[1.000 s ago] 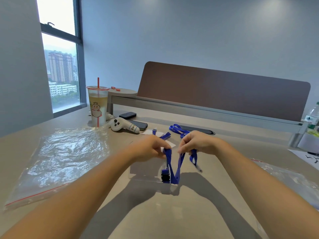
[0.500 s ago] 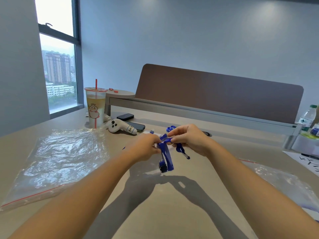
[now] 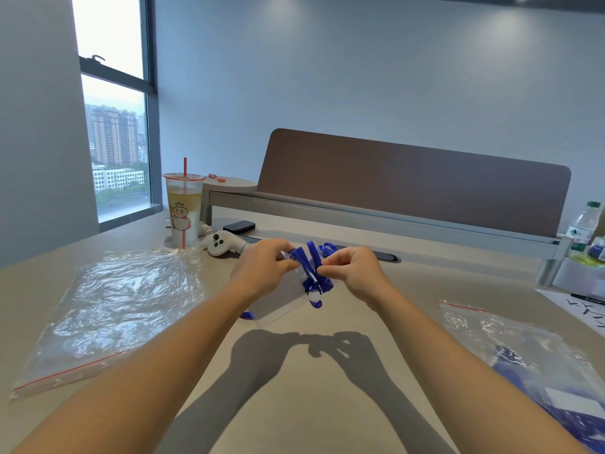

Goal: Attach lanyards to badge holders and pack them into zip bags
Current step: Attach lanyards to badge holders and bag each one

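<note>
A blue lanyard (image 3: 312, 271) is bunched into short folds between my two hands, a little above the table. My left hand (image 3: 263, 268) pinches its left side together with the top of a clear badge holder (image 3: 278, 306), which hangs down toward the table. My right hand (image 3: 352, 271) pinches the folded strap from the right. A loop end of the strap dangles below my fingers. An empty zip bag (image 3: 108, 309) with a red seal lies flat at the left. Another zip bag (image 3: 537, 358) at the right holds blue lanyards.
A drink cup with a red straw (image 3: 183, 209), a white controller (image 3: 224, 244) and a black phone (image 3: 239, 227) stand behind my hands. A brown divider panel (image 3: 415, 181) runs along the back. A water bottle (image 3: 584, 226) and papers sit at the far right.
The long hanging loops of the lanyard have been gathered into a tighter bundle between my hands, and both hands have risen and moved closer together.
</note>
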Demonstrator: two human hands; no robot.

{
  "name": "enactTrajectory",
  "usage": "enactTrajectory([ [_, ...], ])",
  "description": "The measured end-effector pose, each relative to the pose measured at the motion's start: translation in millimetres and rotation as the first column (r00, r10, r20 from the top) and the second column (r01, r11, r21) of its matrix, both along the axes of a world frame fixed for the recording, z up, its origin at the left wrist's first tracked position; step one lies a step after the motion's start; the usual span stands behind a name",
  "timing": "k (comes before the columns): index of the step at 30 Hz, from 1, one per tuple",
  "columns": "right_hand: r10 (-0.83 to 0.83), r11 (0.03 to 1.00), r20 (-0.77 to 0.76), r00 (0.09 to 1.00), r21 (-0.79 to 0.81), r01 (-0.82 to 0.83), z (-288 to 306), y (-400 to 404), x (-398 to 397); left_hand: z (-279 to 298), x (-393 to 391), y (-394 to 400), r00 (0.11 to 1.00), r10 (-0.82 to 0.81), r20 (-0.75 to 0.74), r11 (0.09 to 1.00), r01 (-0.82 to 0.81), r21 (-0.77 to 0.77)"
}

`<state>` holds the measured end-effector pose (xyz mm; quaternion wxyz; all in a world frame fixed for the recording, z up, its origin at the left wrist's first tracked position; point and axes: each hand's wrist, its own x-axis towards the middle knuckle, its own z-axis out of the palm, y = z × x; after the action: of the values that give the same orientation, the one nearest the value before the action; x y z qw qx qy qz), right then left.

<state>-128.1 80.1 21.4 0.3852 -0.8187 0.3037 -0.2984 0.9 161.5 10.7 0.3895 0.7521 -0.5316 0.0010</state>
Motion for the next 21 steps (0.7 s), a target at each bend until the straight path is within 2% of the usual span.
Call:
enactTrajectory([
  [7,0.0,0.99,0.126,0.992,-0.138,0.018,-5,5,0,10,4,9,0.992,-0.118,-0.041,0.993,0.118,-0.014],
  [10,0.012,0.993,0.15,0.989,-0.114,0.005,-7,5,1,12,6,12,0.987,-0.151,-0.058,0.988,0.149,-0.038],
  [13,0.062,0.997,0.084,0.995,-0.041,-0.059,-7,4,1,13,7,14,0.986,-0.161,-0.033,0.986,0.16,-0.039],
  [17,0.174,0.984,-0.013,0.985,-0.022,-0.174,-6,10,2,13,5,15,0.981,-0.192,-0.023,0.981,0.191,-0.038],
  [21,0.183,0.983,-0.069,0.981,0.018,-0.182,-6,12,5,11,6,16,0.982,-0.19,0.01,0.981,0.19,-0.025],
])
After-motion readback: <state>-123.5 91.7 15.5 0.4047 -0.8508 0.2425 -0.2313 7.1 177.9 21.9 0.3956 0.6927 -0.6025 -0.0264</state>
